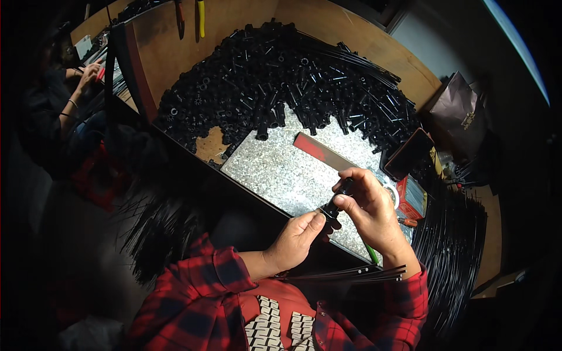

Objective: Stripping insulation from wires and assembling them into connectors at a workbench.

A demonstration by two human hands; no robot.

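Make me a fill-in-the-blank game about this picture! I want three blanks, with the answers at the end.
1. The left hand and right hand hold a small part coloured ____.
2. The flat bar on the speckled board has an upper end coloured ____.
3. Another person's hand shows on the picture's ____ side.

Missing words: black; red; left.

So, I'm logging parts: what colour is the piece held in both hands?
The piece is black; the head view shows it best.
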